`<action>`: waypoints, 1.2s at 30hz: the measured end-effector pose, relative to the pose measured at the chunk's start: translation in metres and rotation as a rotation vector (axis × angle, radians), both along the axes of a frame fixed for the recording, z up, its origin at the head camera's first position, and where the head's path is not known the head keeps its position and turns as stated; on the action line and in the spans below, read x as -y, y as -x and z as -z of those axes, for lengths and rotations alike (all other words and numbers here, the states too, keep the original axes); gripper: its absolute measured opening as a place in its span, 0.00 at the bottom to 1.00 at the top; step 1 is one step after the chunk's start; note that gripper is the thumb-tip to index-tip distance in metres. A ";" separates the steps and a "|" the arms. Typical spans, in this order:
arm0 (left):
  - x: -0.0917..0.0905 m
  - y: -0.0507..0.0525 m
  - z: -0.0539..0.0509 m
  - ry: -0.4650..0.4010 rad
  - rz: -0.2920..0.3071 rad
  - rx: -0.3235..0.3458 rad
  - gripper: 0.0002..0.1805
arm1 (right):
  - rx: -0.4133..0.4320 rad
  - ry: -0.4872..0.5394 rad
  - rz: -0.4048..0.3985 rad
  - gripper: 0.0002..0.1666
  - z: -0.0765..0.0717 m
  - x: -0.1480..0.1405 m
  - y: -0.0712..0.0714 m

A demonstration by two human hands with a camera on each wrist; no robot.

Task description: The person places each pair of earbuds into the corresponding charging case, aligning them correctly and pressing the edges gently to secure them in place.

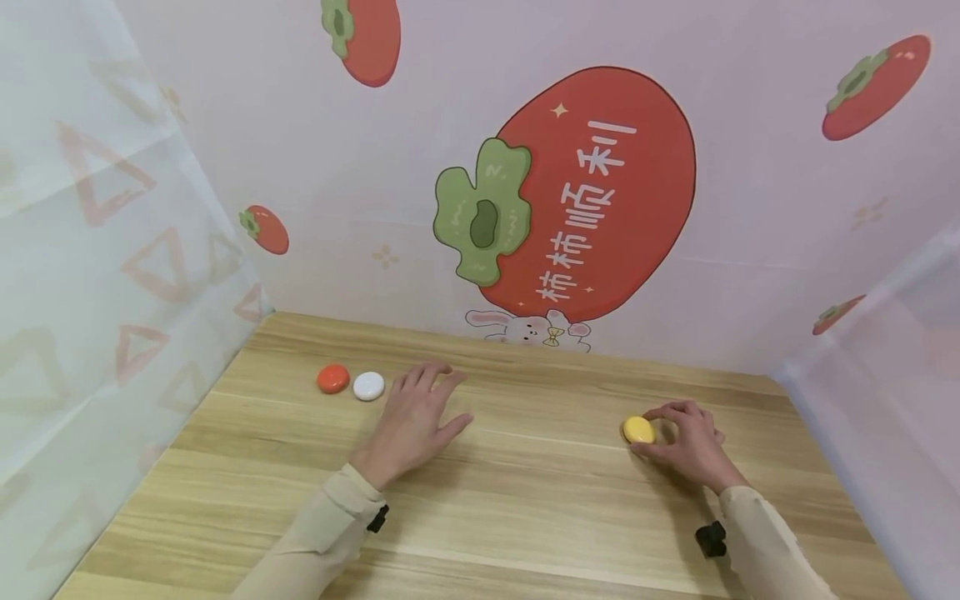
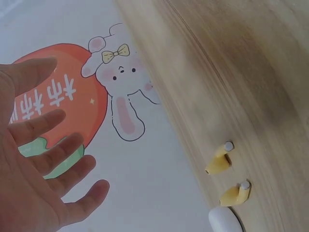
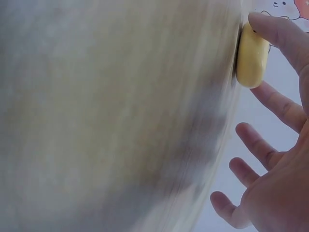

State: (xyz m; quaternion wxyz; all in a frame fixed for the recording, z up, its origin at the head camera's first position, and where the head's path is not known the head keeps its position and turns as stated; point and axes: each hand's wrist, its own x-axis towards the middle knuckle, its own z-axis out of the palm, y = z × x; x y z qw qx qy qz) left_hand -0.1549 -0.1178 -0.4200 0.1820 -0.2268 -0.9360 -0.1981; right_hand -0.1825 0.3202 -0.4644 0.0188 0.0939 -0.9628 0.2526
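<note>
My right hand (image 1: 692, 446) is at the right side of the table, pinching a glossy yellow earbud case (image 1: 638, 430) between thumb and index finger. The case (image 3: 252, 57) sits at the table surface; in the right wrist view the other fingers are spread away from it. My left hand (image 1: 411, 423) hovers left of centre, fingers apart, holding nothing. Two yellow earbuds (image 2: 219, 159) lie apart on the wood in the left wrist view, beside a white round case (image 2: 225, 220). In the head view those earbuds do not show, probably behind the left hand.
A red round case (image 1: 333, 379) lies left of the white one (image 1: 368, 386), towards the table's far left corner. The wooden table (image 1: 517, 500) meets a printed backdrop (image 1: 337, 283) at the back, with white sheets along both sides. Black straps are on both wrists.
</note>
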 end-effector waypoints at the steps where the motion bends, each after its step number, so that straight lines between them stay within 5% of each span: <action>1: -0.001 0.000 0.000 0.001 0.001 0.000 0.30 | 0.000 0.000 -0.001 0.35 0.000 0.000 0.000; 9: -0.005 0.001 -0.001 -0.010 0.019 0.005 0.29 | -0.032 0.007 -0.021 0.32 -0.005 0.002 0.003; 20: -0.013 -0.004 -0.001 0.007 0.019 0.049 0.28 | -0.237 0.141 -0.100 0.29 -0.021 0.018 0.003; 36: -0.026 -0.007 -0.005 -0.174 0.090 0.196 0.27 | -0.452 0.193 -0.237 0.29 -0.050 0.065 -0.009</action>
